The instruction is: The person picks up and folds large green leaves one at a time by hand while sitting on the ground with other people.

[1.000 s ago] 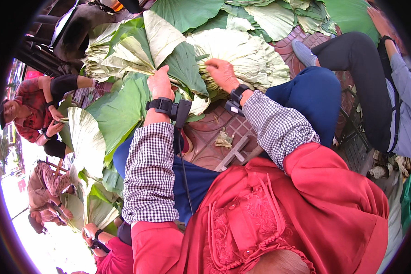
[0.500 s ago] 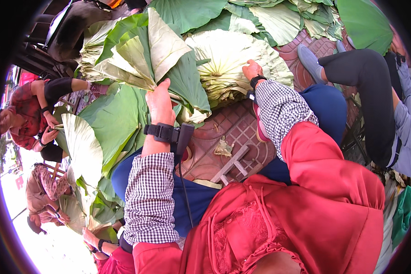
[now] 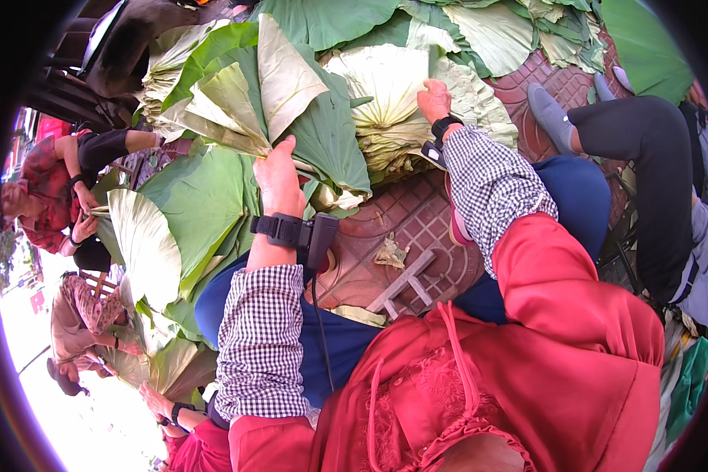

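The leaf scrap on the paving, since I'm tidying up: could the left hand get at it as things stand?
Probably not without letting go first: the left hand is gripping a bunch of leaves. Nothing covers the leaf scrap, though.

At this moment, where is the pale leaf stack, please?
In the head view, the pale leaf stack is at upper centre, immediately right of the leaf bunch in the left grip; the right grip shows over it.

Leaf bunch (image 3: 240, 102): in left hand (image 3: 279, 177)
Leaf stack (image 3: 381, 130): right of bunch
Leaf scrap (image 3: 390, 252): on paving (image 3: 452, 271), nearer than stack
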{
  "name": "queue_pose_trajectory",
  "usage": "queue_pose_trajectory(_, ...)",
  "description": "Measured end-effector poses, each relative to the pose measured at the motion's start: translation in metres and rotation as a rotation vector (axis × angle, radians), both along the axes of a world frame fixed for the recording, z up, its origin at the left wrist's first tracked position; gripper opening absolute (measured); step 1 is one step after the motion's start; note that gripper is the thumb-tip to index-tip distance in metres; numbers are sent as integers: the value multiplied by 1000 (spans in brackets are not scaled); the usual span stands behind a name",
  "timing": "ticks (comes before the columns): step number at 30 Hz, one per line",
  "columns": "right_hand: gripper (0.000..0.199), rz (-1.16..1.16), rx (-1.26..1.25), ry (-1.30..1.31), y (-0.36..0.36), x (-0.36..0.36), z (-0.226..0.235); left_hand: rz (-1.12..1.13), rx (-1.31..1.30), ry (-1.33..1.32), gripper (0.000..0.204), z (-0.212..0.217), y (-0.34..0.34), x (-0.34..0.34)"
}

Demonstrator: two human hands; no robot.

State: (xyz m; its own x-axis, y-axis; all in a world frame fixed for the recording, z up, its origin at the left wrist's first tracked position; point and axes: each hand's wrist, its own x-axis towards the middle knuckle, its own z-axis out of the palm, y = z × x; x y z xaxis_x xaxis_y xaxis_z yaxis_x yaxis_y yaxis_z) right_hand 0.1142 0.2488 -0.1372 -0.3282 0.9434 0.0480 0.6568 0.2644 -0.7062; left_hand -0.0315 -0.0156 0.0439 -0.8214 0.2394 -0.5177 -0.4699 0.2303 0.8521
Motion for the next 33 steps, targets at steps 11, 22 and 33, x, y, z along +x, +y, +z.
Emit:
queue_pose_trajectory(11, 27, 722, 269, 491, -171, -62, 147, 57, 148, -108, 41, 8, -6, -8)
queue_pose_trajectory(22, 24, 959, 47, 515, -194, -42, 143, 130, 27, 99, 33, -35, -15, -22)
queue_pose_trajectory(33, 32, -13, -175, -515, -108, 86, 40, 73, 112, 56, 42, -23, -5, -9)
